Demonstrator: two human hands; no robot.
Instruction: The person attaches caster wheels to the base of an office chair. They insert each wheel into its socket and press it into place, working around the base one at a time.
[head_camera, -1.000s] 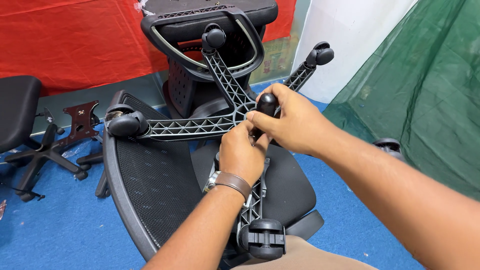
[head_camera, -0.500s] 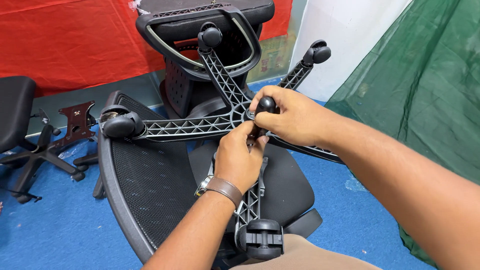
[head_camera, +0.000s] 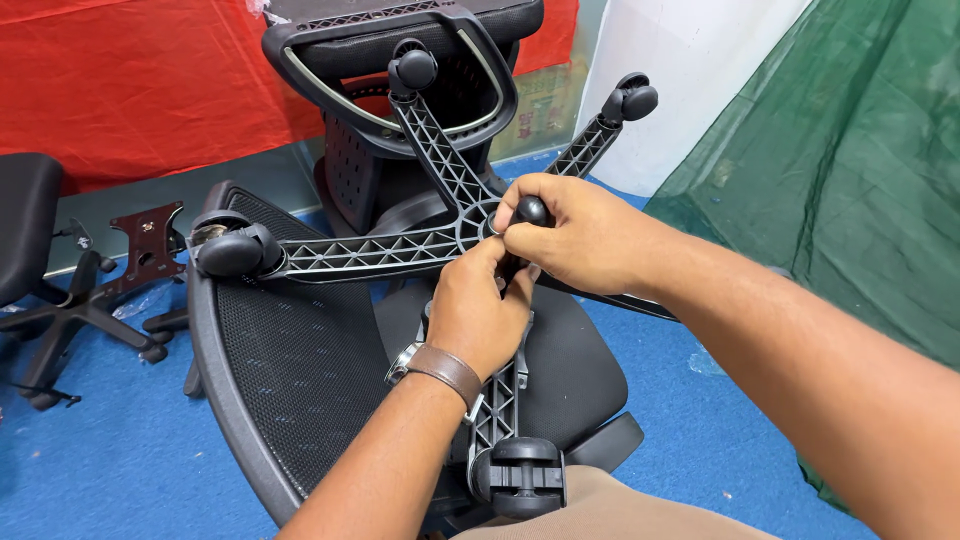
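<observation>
While both hands close | right hand (head_camera: 575, 240) grips gas cylinder (head_camera: 531, 212) | left hand (head_camera: 480, 310) beneath

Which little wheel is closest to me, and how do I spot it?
Find the black star-shaped chair base lying over the mesh chair. Follow the arm running toward the camera, under the left hand. Its caster is the only one showing two wheels face-on.

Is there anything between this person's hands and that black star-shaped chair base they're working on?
Nothing visible. The right hand and left hand both already grip the black rounded part at the chair base hub.
</observation>
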